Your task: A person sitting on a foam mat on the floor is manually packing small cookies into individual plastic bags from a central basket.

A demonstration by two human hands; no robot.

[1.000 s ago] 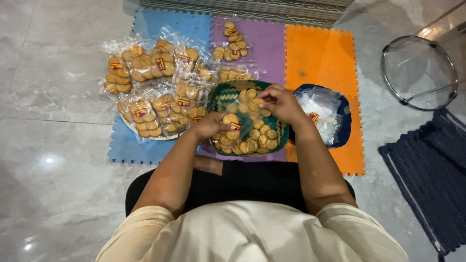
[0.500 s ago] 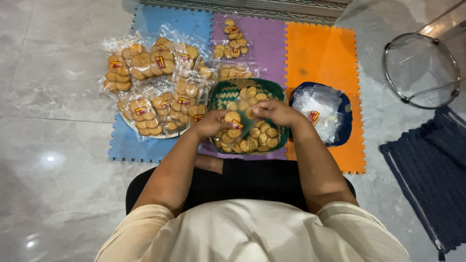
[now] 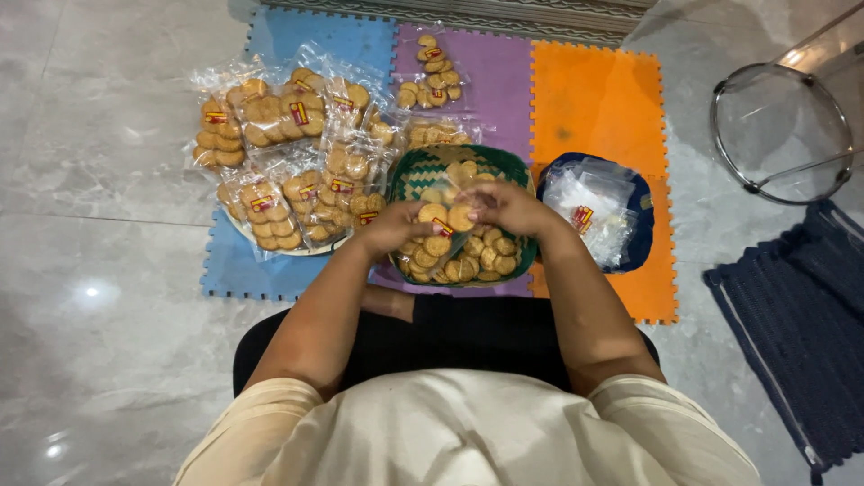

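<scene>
Both hands — left hand (image 3: pixel 393 229), right hand (image 3: pixel 509 209) — pinch one clear cookie bag (image 3: pixel 445 219) over one green basket (image 3: pixel 416 171); one packed bag (image 3: pixel 434 70) at twelve o'clock.

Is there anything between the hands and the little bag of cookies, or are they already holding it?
Nothing visible stands between them. The left hand and the right hand both touch the clear bag of cookies, held over the green basket of loose cookies. Filled bags lie off to the left, apart from the hands.
</scene>
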